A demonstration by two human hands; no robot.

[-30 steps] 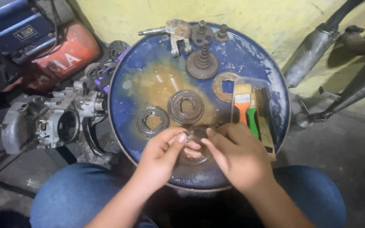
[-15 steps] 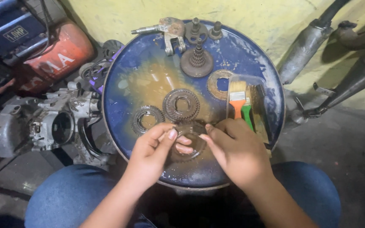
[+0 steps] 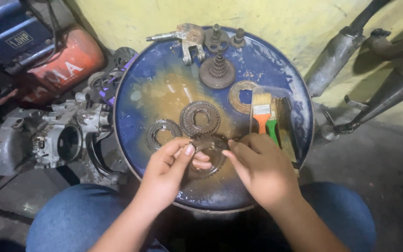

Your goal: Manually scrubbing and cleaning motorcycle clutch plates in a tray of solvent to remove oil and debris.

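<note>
A rusty toothed gear [image 3: 206,161] sits low on the blue drum top [image 3: 164,84], near its front edge, and both hands are on it. The left hand [image 3: 169,170] pinches its left rim between thumb and fingertips; the right hand [image 3: 262,170] closes its fingers on the right rim, so the gear is gripped from both sides. Whether it is lifted or rests on the metal cannot be told.

Just behind it lie two more gears: a smaller ring gear [image 3: 163,134] to the left and a darker one [image 3: 200,118] in the middle, both flat on the drum. Further back a flat toothed ring [image 3: 241,97] lies beside a stepped gear cluster [image 3: 217,73] standing upright. At the far rim rest a metal lever part [image 3: 186,38] and two short shafts [image 3: 225,37]. A paintbrush with an orange handle [image 3: 261,112] and a green-handled brush [image 3: 273,127] lie just by the right hand.

The drum top is scratched blue paint, stained brown and wet-looking in the centre. Left of the drum lies a grimy engine casing [image 3: 47,140] on the floor, with a red tank [image 3: 57,70] behind it. A yellow wall [image 3: 281,23] rises behind, and exhaust pipes [image 3: 388,70] lean at the right. The person's jeans-clad knees [image 3: 75,214] flank the drum.
</note>
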